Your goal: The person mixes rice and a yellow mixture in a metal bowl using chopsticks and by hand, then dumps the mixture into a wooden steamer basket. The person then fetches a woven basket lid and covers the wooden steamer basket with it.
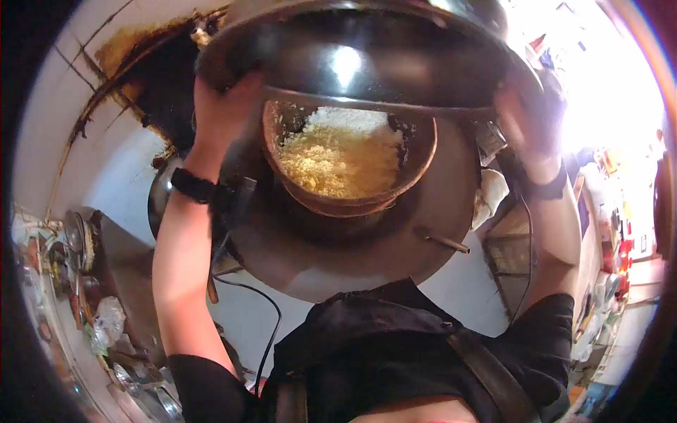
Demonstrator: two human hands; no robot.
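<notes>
A large dark metal pan or lid (pixel 409 67) is held up at the top of the view, tilted, with a bright reflection on its surface. My left hand (pixel 224 106) grips its left edge, and my right hand (pixel 529 116) grips its right edge; the far fingers of both are partly hidden. Just below its rim is a brown bowl (pixel 338 204) with yellow crumbly food (pixel 317 166) and white grains (pixel 352 118) inside. The bowl stands in the middle of a wide dark round pan (pixel 338 264).
A short metal handle or tube (pixel 448 243) lies on the wide pan's right side. A white cloth (pixel 490 197) is beside its right edge. A black cable (pixel 275 324) curves at lower left. Cluttered utensils and a plastic bag (pixel 108 321) line the far left.
</notes>
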